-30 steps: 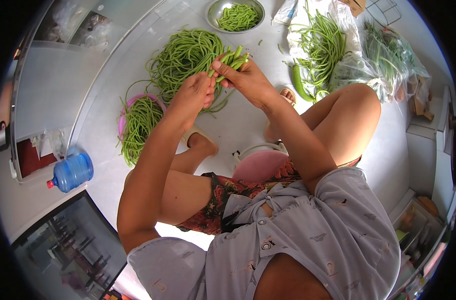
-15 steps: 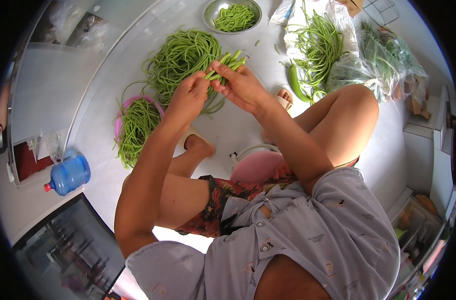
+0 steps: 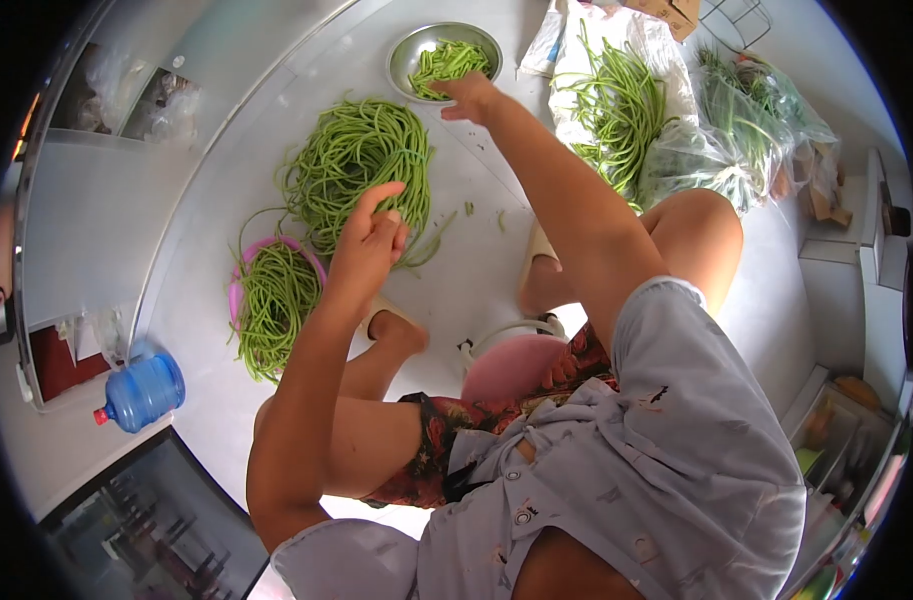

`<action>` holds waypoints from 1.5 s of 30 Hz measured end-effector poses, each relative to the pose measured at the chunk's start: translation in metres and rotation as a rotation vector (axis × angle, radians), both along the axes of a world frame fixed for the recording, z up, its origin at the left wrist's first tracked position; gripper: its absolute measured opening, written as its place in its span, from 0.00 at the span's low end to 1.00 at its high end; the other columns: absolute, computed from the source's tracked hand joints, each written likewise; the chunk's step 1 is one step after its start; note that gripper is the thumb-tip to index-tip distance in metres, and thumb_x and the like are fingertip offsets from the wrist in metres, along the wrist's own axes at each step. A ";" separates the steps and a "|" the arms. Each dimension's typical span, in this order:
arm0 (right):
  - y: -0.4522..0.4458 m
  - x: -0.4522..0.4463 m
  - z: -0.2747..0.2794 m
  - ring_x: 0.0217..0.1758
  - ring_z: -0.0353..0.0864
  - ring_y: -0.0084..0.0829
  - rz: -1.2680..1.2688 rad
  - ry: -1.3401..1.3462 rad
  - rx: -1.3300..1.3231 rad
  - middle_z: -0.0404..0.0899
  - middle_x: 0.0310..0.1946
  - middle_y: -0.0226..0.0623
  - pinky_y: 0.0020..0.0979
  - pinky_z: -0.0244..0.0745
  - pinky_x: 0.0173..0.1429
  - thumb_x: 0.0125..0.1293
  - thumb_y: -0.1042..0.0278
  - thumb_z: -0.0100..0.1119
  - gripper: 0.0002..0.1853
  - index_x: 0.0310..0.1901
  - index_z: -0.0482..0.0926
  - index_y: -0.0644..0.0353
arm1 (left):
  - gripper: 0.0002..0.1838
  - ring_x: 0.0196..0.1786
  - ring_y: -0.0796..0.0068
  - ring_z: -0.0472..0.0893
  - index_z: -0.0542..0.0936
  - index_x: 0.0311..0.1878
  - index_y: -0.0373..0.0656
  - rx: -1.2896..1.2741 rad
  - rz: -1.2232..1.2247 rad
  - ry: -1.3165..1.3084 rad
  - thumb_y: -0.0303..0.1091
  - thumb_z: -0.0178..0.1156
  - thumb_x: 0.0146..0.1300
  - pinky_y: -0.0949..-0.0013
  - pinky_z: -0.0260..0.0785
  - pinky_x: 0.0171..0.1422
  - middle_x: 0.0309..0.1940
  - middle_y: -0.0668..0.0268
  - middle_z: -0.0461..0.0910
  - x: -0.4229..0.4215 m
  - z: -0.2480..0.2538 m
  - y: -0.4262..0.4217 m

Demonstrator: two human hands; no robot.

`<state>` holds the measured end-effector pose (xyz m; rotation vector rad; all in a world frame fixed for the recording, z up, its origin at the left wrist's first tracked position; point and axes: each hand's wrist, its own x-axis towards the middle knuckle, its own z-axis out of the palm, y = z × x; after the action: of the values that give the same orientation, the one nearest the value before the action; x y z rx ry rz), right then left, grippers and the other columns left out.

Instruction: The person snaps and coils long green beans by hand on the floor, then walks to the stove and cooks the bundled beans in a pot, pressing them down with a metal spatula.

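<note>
My right hand (image 3: 470,97) is at the near rim of a metal bowl (image 3: 396,72) that holds short green bean pieces (image 3: 449,62). Its fingers are spread, with nothing seen between them. My left hand (image 3: 374,232) is over the near right side of a big heap of long green beans (image 3: 352,160); its index finger points out and the other fingers are curled. Whether anything small is in those curled fingers cannot be made out. Left of it, a pink basket (image 3: 236,300) is filled with more long beans (image 3: 277,305).
Long beans (image 3: 622,110) lie on a white sack (image 3: 567,95) at the upper right, beside clear plastic bags of greens (image 3: 742,130). A blue water bottle (image 3: 147,390) lies at the left. Small bean scraps (image 3: 469,208) are on the floor. A pink stool (image 3: 517,368) stands between my legs.
My right hand has moved up and away from my left hand to the bowl and opened. The bunch of bean pieces is no longer between my hands. The left hand has moved slightly down.
</note>
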<state>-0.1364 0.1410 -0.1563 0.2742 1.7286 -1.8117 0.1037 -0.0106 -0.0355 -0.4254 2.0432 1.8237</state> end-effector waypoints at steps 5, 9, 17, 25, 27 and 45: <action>-0.004 0.097 0.031 0.42 0.79 0.22 0.467 0.171 -0.395 0.82 0.41 0.30 0.25 0.76 0.50 0.67 0.64 0.61 0.15 0.53 0.81 0.60 | 0.20 0.23 0.83 0.64 0.64 0.69 0.47 0.009 0.221 -0.070 0.30 0.46 0.75 0.77 0.57 0.27 0.25 0.71 0.70 -0.011 -0.011 -0.014; -0.025 0.142 0.023 0.40 0.81 0.22 0.558 0.140 -0.517 0.84 0.40 0.31 0.25 0.77 0.47 0.70 0.64 0.61 0.10 0.47 0.83 0.59 | 0.21 0.23 0.82 0.67 0.61 0.69 0.45 0.022 0.221 -0.117 0.32 0.44 0.75 0.78 0.58 0.26 0.25 0.69 0.72 -0.020 -0.032 -0.026; 0.048 0.103 -0.076 0.36 0.81 0.26 -0.065 0.137 -0.277 0.81 0.35 0.35 0.27 0.79 0.45 0.69 0.72 0.54 0.09 0.48 0.79 0.62 | 0.21 0.27 0.80 0.71 0.62 0.69 0.41 0.065 0.174 -0.063 0.35 0.43 0.76 0.76 0.62 0.32 0.32 0.62 0.80 -0.019 -0.006 -0.025; 0.099 0.110 -0.183 0.33 0.84 0.31 -0.596 0.012 0.021 0.82 0.34 0.39 0.25 0.77 0.36 0.64 0.74 0.60 0.14 0.50 0.76 0.68 | 0.21 0.29 0.80 0.73 0.65 0.67 0.37 0.105 0.222 0.183 0.33 0.44 0.75 0.76 0.66 0.37 0.33 0.60 0.81 -0.003 0.064 -0.059; 0.063 0.137 -0.223 0.30 0.82 0.23 -0.102 0.212 0.244 0.84 0.31 0.33 0.27 0.76 0.33 0.63 0.70 0.61 0.12 0.48 0.83 0.60 | 0.22 0.29 0.80 0.73 0.65 0.67 0.35 0.108 0.239 0.261 0.33 0.46 0.74 0.76 0.65 0.36 0.33 0.60 0.81 0.000 0.079 -0.071; -0.062 0.245 -0.233 0.55 0.76 0.41 1.154 0.919 0.998 0.75 0.50 0.40 0.40 0.77 0.53 0.58 0.75 0.57 0.19 0.53 0.76 0.54 | 0.27 0.31 0.81 0.67 0.63 0.69 0.28 -0.075 0.289 0.374 0.35 0.49 0.73 0.79 0.60 0.38 0.33 0.61 0.78 0.007 0.085 -0.118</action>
<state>0.1086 0.0788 -0.3896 -1.1138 2.4319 -0.0925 0.1106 -0.1286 0.0497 -0.4473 2.4097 2.1336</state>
